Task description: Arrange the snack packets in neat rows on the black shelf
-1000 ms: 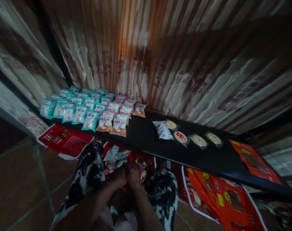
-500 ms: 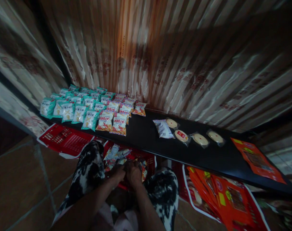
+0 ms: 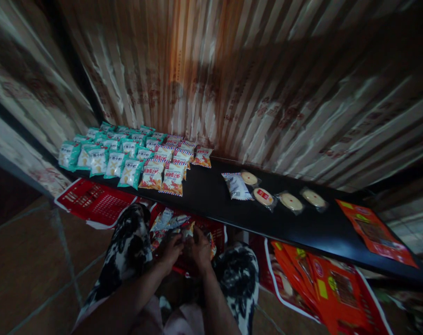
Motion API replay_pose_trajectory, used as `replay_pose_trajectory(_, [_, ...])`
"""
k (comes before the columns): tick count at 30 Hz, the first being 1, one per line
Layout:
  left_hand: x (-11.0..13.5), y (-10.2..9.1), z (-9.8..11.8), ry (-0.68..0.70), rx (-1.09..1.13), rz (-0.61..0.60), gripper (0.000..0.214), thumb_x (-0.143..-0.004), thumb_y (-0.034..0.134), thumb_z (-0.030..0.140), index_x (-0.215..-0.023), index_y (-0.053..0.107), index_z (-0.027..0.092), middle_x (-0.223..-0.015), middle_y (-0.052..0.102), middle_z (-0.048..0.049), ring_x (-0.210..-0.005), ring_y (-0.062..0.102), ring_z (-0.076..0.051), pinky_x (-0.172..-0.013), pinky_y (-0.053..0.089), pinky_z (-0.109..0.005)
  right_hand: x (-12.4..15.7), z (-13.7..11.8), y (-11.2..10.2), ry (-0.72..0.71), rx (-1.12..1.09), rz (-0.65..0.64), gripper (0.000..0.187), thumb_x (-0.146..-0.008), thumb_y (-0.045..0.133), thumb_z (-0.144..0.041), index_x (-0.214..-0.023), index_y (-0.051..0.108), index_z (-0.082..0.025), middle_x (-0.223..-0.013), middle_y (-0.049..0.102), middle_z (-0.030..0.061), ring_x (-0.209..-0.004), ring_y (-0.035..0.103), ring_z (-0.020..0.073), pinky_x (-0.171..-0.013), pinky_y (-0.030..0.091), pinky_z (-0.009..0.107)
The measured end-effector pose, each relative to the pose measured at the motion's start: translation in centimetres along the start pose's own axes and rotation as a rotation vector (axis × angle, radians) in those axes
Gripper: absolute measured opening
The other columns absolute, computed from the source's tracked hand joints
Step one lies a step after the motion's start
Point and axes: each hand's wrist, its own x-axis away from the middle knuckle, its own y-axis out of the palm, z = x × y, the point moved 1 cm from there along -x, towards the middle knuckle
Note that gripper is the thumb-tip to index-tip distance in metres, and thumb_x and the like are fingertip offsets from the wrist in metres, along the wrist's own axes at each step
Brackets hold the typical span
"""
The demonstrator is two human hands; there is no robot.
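Both my hands are low over a red basket point(image 3: 219, 235) of small snack bags, between my knees. My left hand point(image 3: 172, 250) has its fingers bent at the left side of an orange-and-white snack bag point(image 3: 189, 230). My right hand point(image 3: 200, 247) closes on the right side of the same bag. Dim light blurs the fingertips. More snack bags point(image 3: 162, 218) lie in the basket beyond my left hand. On the black shelf point(image 3: 207, 195) above stand orange-and-white snack bags point(image 3: 172, 177) in rows, beside teal snack bags point(image 3: 115, 164).
Farther right on the shelf lie a silvery packet point(image 3: 237, 187), several round wrapped cakes point(image 3: 291, 202) and an orange packet point(image 3: 375, 232). Below it, another basket holds orange packets point(image 3: 332, 288). A red basket point(image 3: 92, 202) sits at left. Plastic-covered corrugated sheeting point(image 3: 211, 83) rises behind.
My hands have moved slightly apart, having been close together deeper in the basket. A snack bag now shows raised between them. The goods on the shelf stay put.
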Motion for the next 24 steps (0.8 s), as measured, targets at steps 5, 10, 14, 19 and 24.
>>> replay_pose_trajectory(5, [0.5,-0.2,0.9,0.105,-0.04,0.036,0.038,-0.07,0.063,0.024,-0.107,0.06,0.017,-0.099,0.065,-0.0072,-0.094,0.06,-0.02,-0.076,0.046,-0.028,-0.1,0.6,-0.1,-0.001,-0.163,0.011,0.05,-0.074,0.051,-0.03,-0.119,0.057,-0.011,-0.119,0.062,0.0146,-0.112,0.056,0.0245,-0.097,0.042,0.037])
replay_pose_trajectory(10, [0.8,-0.8,1.8,0.189,-0.068,0.081,0.04,-0.065,0.068,0.027,-0.103,0.061,0.018,-0.087,0.065,-0.0042,-0.081,0.061,-0.017,-0.073,0.046,-0.025,-0.2,0.5,-0.2,0.054,-0.27,0.012,0.056,-0.071,0.057,-0.04,-0.12,0.056,-0.011,-0.121,0.06,0.0149,-0.113,0.055,0.0265,-0.098,0.041,0.039])
replay_pose_trajectory(14, [1.3,-1.1,2.3,0.232,-0.05,0.09,0.045,-0.063,0.069,0.035,-0.104,0.059,0.017,-0.088,0.064,-0.0046,-0.075,0.061,-0.016,-0.067,0.047,-0.024,0.1,0.2,-0.3,0.158,-0.432,-0.085,0.055,-0.071,0.06,-0.046,-0.116,0.06,-0.016,-0.114,0.065,0.0123,-0.108,0.058,0.0282,-0.093,0.045,0.041])
replay_pose_trajectory(19, [1.4,-1.2,2.6,0.254,-0.048,0.117,0.042,-0.06,0.071,0.034,-0.097,0.058,0.017,-0.081,0.063,-0.003,-0.07,0.06,-0.015,-0.063,0.046,-0.024,0.9,-0.6,-0.5,0.212,-0.728,-0.214,0.051,-0.071,0.061,-0.048,-0.114,0.059,-0.021,-0.11,0.067,0.0078,-0.099,0.062,0.0258,-0.083,0.05,0.038])
replay_pose_trajectory(24, [0.9,-1.4,2.5,0.268,-0.042,0.145,0.048,-0.058,0.073,0.036,-0.099,0.056,0.017,-0.075,0.063,-0.0009,-0.067,0.061,-0.016,-0.063,0.047,-0.026,1.5,-2.2,-0.7,0.236,-0.824,-0.252,0.054,-0.071,0.062,-0.051,-0.115,0.056,-0.02,-0.111,0.065,0.0089,-0.1,0.062,0.0257,-0.079,0.052,0.037])
